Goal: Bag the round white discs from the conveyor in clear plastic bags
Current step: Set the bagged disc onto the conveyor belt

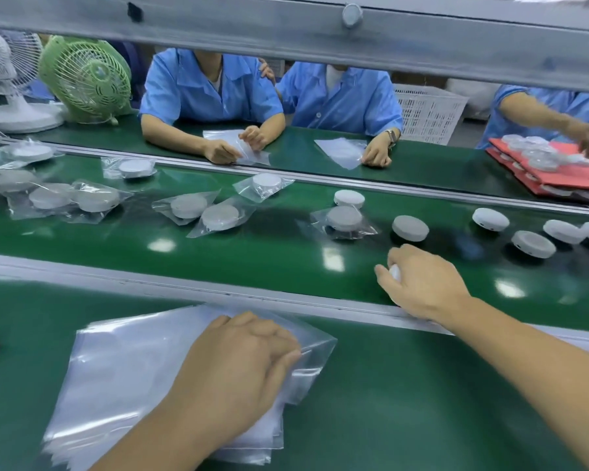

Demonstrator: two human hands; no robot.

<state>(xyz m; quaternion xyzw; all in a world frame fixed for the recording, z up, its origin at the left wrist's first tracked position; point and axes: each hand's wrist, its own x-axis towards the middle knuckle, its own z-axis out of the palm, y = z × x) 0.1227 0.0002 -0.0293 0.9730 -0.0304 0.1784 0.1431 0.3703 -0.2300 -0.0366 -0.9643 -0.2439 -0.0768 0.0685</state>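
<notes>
Grip first: your right hand (422, 283) is curled over a white disc (395, 271) on the conveyor belt (252, 256), at about four o'clock from the middle of the view. Only a sliver of the disc shows between thumb and forefinger. Get your fingers well round its rim before you lift, since it could slip on the glossy belt.

Your left hand (245, 355), near six o'clock, rests with curled fingers on the stack of clear bags (123, 368), pinching at its right-hand edge. Peel off just one bag, rub its mouth open and turn it toward three o'clock to meet the disc, then slide the disc in flat. Another loose disc (410, 227) lies just beyond your right hand at twelve o'clock; leave it for the next bag.
</notes>
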